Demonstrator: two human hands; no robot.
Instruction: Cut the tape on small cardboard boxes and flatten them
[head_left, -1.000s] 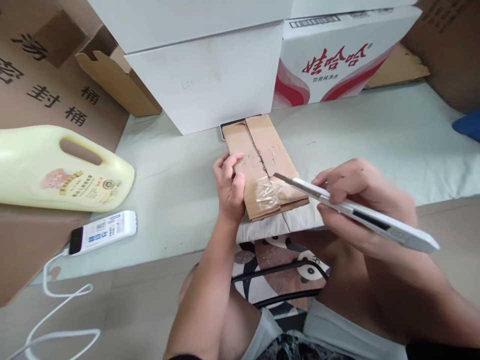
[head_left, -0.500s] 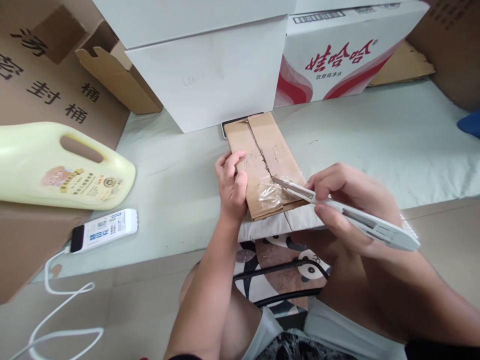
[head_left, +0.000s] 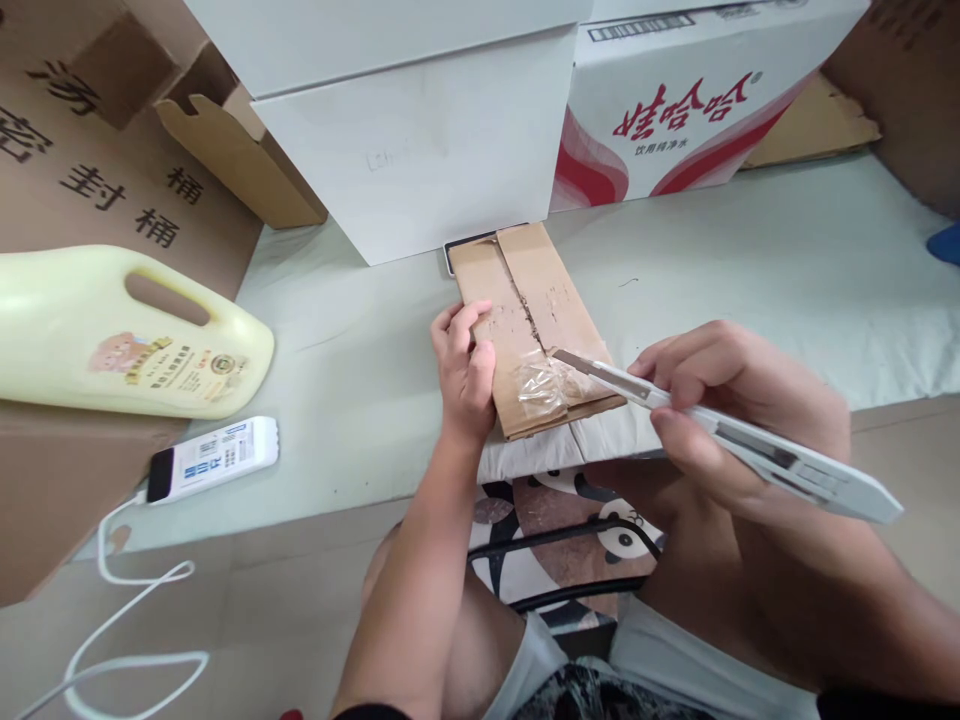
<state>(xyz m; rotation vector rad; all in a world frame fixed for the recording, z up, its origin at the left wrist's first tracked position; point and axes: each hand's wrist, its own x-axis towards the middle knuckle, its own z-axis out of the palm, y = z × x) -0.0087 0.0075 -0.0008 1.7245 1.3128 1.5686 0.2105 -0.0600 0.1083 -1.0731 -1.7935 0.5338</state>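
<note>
A flat brown cardboard box lies on the cloth-covered table, its near end at the table's front edge. Along its middle runs a torn seam, with crumpled clear tape at the near end. My left hand grips the box's left edge, fingers on top. In my right hand is a white utility knife, pinched between thumb and fingers. Its blade is out and points left, the tip over the seam beside the tape; whether it touches the cardboard I cannot tell.
White cartons stand behind the box, next to a red-and-white carton. A dark-faced, white-edged device shows partly under the box's far end. On the left are a pale yellow jug, a white power strip-like block and its cable.
My right hand has drawn the utility knife slightly to the right and back, and the blade shows more clearly. My left hand and the box stay in place.
</note>
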